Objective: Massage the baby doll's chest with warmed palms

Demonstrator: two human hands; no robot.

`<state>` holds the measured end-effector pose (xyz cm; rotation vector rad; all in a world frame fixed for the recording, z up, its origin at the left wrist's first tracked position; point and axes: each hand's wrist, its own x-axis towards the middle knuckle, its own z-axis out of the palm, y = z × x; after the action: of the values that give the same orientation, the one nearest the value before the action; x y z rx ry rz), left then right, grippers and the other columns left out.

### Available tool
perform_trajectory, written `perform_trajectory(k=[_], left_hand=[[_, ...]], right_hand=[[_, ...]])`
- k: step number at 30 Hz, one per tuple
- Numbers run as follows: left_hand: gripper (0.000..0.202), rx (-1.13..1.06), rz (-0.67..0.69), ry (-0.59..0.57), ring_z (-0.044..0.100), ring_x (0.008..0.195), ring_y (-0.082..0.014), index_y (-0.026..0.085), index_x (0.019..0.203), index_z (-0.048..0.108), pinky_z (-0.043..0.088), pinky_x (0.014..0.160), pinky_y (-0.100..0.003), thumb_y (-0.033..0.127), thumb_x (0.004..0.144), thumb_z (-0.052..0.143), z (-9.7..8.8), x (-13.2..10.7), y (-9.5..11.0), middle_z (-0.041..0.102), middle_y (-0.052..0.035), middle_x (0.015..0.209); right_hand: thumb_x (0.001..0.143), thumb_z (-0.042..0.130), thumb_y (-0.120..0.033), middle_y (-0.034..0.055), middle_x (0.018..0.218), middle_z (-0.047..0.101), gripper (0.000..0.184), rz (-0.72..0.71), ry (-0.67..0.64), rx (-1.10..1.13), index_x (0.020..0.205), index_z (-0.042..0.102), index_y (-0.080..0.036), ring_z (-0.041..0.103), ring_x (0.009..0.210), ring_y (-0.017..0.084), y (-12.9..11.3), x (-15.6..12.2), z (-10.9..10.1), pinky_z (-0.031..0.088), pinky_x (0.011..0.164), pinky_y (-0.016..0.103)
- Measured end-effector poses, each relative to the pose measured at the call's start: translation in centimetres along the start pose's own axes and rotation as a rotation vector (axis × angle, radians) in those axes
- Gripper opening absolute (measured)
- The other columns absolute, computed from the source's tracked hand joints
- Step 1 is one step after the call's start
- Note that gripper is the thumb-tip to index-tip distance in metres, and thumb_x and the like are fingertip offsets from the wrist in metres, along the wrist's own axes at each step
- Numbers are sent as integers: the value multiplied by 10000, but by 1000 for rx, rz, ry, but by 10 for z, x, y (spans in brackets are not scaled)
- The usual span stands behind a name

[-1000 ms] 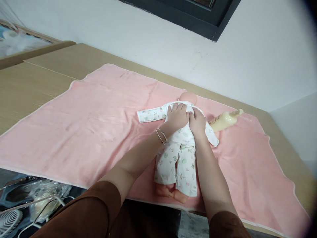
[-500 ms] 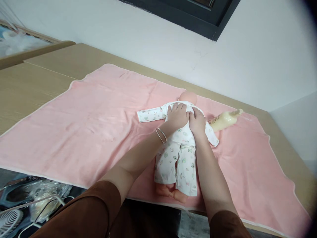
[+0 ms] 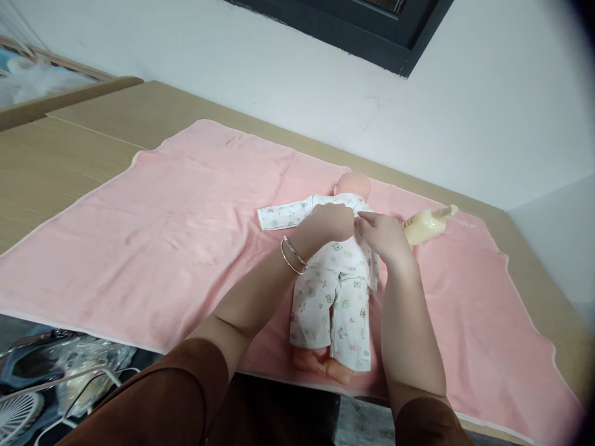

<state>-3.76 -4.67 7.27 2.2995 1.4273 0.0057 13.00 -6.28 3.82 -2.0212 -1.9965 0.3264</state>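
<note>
A baby doll (image 3: 354,184) lies on a pink blanket (image 3: 186,235), head away from me and bare feet towards me. It wears a white printed top (image 3: 341,257) and matching trousers (image 3: 346,313). My left hand (image 3: 332,223), with bangles on the wrist, is curled closed over the chest area of the top. Beside it my right hand (image 3: 383,235) has its fingers drawn together at the middle of the top, close to the left hand. Whatever lies between the fingers of either hand is hidden. One sleeve (image 3: 283,215) stretches out to the left.
A cream-coloured pump bottle (image 3: 425,225) lies on the blanket just right of my right hand. The blanket covers much of a wooden table (image 3: 102,133) against a white wall. Lower left, below the table edge, are plastic bags (image 3: 93,368) and a white rack (image 3: 65,421).
My hands were spread flat on the doll's top; now they are raised a little with fingers curled in towards each other. The right elbow has swung outward, and the doll's right-side sleeve has shifted inward.
</note>
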Motion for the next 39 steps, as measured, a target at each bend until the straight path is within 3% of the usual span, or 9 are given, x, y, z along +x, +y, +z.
perform_trajectory(k=[3, 6, 10, 14, 17, 22, 28, 32, 39], left_hand=[[309, -88, -29, 36, 749, 1139, -262, 180, 1228, 716, 585, 1005, -386, 217, 1062, 458, 5, 10, -8, 778, -111, 1268], [425, -100, -1, 177, 603, 1439, -283, 163, 1428, 636, 496, 1192, -429, 343, 1122, 402, 24, 28, -18, 644, -135, 1561], [555, -70, -21, 351, 351, 1647, -320, 148, 1582, 518, 338, 1329, -530, 450, 1143, 364, 50, 46, -16, 434, -145, 1753], [438, 3, -33, 332, 505, 1535, -340, 157, 1462, 643, 420, 1267, -523, 298, 1103, 435, 51, 41, -1, 592, -165, 1613], [344, 23, -5, 241, 678, 1324, -317, 172, 1259, 755, 539, 1123, -458, 173, 1031, 497, 39, 30, 7, 717, -166, 1392], [282, -50, -59, 167, 754, 1143, -294, 181, 1147, 770, 600, 963, -410, 146, 993, 535, 27, 20, 10, 761, -154, 1271], [362, -40, -52, 319, 636, 1367, -302, 163, 1303, 712, 510, 1160, -460, 192, 1051, 454, 42, 36, 0, 691, -159, 1439], [392, -40, -34, 401, 556, 1465, -295, 139, 1381, 674, 436, 1245, -447, 245, 1081, 443, 50, 47, -5, 663, -154, 1511], [323, -45, -99, 294, 737, 1137, -285, 165, 1096, 791, 575, 955, -379, 271, 1072, 487, 32, 33, 6, 794, -149, 1149]], right_hand=[[989, 491, -424, 86, 1317, 803, 416, -17, 38, 114, 1232, 793, -272, 700, 1268, 345, 18, 14, 14, 527, 1050, 471], [1000, 456, -426, 110, 1626, 603, 589, -13, 84, 170, 1513, 651, -211, 541, 1516, 330, 31, 29, 33, 400, 1257, 553], [1021, 383, -413, 142, 1716, 479, 652, -29, 125, 138, 1594, 564, -161, 409, 1617, 344, 32, 37, 46, 253, 1322, 658], [989, 410, -332, 162, 1611, 607, 596, -46, 92, 86, 1515, 641, -173, 527, 1520, 357, 19, 26, 32, 392, 1241, 599], [977, 441, -325, 131, 1286, 808, 445, -55, 49, 20, 1243, 787, -236, 694, 1256, 354, 5, 11, 14, 491, 1103, 525], [987, 446, -354, 96, 982, 838, 391, 26, 10, 19, 919, 816, -247, 750, 1027, 329, -1, 3, 2, 518, 980, 451], [973, 500, -401, 127, 1345, 786, 501, 71, 99, 199, 1367, 741, -207, 705, 1270, 335, 25, 25, 25, 511, 1109, 465], [1000, 447, -386, 150, 1525, 678, 555, 14, 136, 177, 1476, 654, -189, 604, 1426, 354, 29, 33, 38, 425, 1225, 562], [1030, 384, -309, 237, 1348, 745, 482, 37, 58, -74, 1362, 692, -142, 676, 1268, 398, -2, 14, 22, 487, 1088, 530]])
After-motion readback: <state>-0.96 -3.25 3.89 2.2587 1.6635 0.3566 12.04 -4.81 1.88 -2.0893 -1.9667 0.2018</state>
